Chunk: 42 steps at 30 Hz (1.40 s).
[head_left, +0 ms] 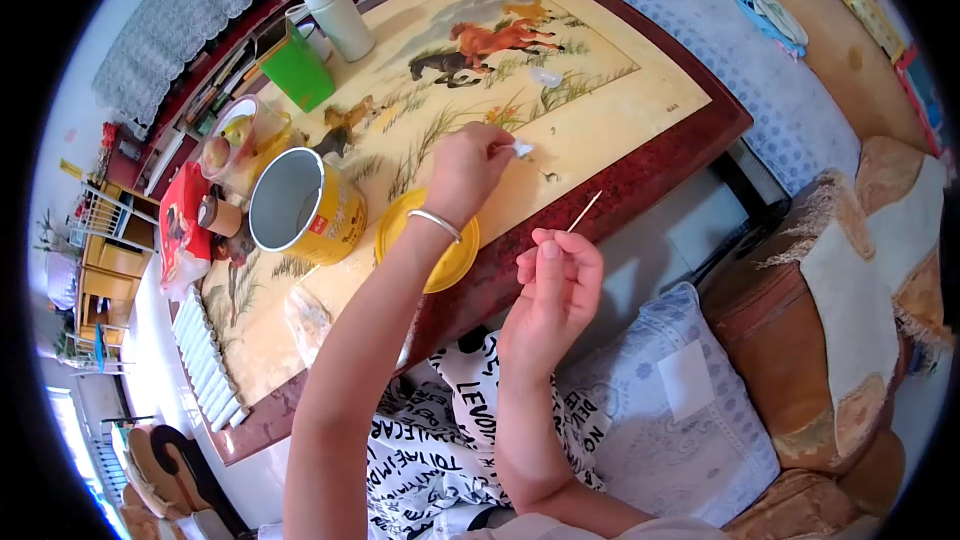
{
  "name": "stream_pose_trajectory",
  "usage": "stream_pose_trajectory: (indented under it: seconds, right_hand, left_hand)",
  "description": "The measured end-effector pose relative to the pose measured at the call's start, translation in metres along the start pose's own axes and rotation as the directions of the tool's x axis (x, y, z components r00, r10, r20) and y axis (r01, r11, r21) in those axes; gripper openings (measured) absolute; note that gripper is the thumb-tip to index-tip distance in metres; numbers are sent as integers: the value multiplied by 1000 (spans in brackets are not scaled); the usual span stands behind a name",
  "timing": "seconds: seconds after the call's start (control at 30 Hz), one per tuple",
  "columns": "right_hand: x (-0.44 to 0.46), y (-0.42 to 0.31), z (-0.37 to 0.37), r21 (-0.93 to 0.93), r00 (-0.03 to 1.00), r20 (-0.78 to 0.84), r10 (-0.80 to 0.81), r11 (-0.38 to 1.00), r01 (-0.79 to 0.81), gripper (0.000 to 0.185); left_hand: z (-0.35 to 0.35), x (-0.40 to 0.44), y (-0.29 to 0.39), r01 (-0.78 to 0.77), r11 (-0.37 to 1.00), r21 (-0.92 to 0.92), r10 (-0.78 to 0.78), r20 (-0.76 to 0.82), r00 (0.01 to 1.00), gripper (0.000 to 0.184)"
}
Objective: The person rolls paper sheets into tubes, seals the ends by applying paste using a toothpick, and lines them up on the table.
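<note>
1. Pinching a small white piece (521, 148) over the table (610, 130), the left hand (470, 168) has thumb and fingers closed together on it, near the painted grass and below the running horses.
2. Over to the right hand (556, 278), just beyond the table's dark red edge: its fingertips are clamped on a thin stick (585, 211), which slants up and away, palm side showing.
3. The two hands are apart, with the left farther forward.
4. Under the left wrist and its bracelet (435, 225) sits the yellow lid (457, 258), partly covered by the arm.
5. Just beside the lid stands the yellow tin (335, 223), upright, its mouth uncovered.
6. Farther back come the green box (298, 70) and a pale flask (340, 20); left of the tin, a clear tub (235, 135), a brown-lidded jar (219, 216) and a red bag (183, 225).
</note>
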State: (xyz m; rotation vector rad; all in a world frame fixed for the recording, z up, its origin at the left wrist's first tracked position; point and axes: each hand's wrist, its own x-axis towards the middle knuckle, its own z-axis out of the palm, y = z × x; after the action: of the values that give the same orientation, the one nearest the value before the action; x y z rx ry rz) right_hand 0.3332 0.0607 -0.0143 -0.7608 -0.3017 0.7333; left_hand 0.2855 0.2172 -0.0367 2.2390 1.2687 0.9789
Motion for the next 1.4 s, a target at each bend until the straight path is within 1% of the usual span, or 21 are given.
stream_pose_trajectory:
  seconds: [0.07,0.13,0.2,0.27,0.4,0.47,0.53,0.57,0.67,0.77,0.8,0.87,0.9,0.93,1.0,1.07,1.2,1.27,1.3,1.33,1.4]
  right_hand:
    - [2,0,-2,8,1000,1,1,1000,-1,12]
    - [4,-1,-4,11,1000,-5,14,1000,-14,12]
    - [5,-1,-6,-1,1000,-7,26,1000,-26,12]
    - [7,-1,-7,-10,999,-9,39,999,-39,12]
    - [3,-2,-4,11,995,28,92,996,-92,12]
    - [1,-4,-4,15,994,43,104,994,-104,12]
    - [2,-5,-6,21,994,41,100,995,-100,12]
    - [3,-6,-8,25,994,24,105,994,-106,12]
    - [4,-6,-11,58,994,9,107,993,-108,12]
    - [4,-6,-12,63,993,13,114,991,-114,12]
    - [4,-7,-12,43,992,9,127,991,-128,11]
    - [7,-7,-11,39,992,11,128,991,-129,11]
    - [8,-7,-12,33,991,15,131,991,-132,12]
    - [10,-7,-14,31,992,13,129,991,-129,12]
    - [13,-8,-16,14,990,-10,144,989,-144,11]
    - [14,-8,-15,18,989,-12,149,989,-149,11]
    - [10,-9,-13,2,987,32,155,988,-155,11]
    - [7,-7,-13,1,988,35,151,989,-151,12]
    - [6,-6,-13,-5,989,27,145,989,-145,12]
    - [4,-5,-13,5,987,38,158,987,-159,12]
    - [4,-3,-13,39,989,17,150,988,-150,13]
  left_hand:
    - [11,-1,6,-61,998,-24,62,35,997,11]
    - [22,-4,9,-194,981,1,193,93,977,12]
    - [29,-10,8,-189,982,6,186,157,970,17]
    - [32,-14,4,-345,924,166,305,227,925,20]
    - [26,-16,12,-381,917,120,341,262,903,12]
    - [25,-13,12,-375,924,79,346,249,905,13]
    - [25,-9,9,-311,940,143,252,326,911,15]
    - [27,-5,6,-315,938,143,255,328,910,15]
    - [34,11,-5,-279,956,96,246,259,934,12]
    - [37,44,-8,-30,999,-14,31,50,998,18]
    - [41,51,-8,-31,999,-15,31,50,998,18]
    - [49,60,-9,-36,991,-129,44,62,997,21]
    - [52,58,-8,-78,995,-62,86,135,987,17]
    - [55,56,-10,-79,995,-66,88,136,987,17]
    - [57,51,-10,-330,942,66,310,215,926,15]
    - [54,35,-6,-303,952,48,284,236,929,13]
    - [35,12,-1,-333,933,136,290,264,920,13]
    - [21,7,-10,-302,952,58,281,233,931,13]
    - [10,7,-11,-215,974,69,200,178,963,13]
    - [-8,13,-10,-196,975,101,187,90,978,12]
    - [-52,33,-5,0,1000,0,0,-34,999,10]
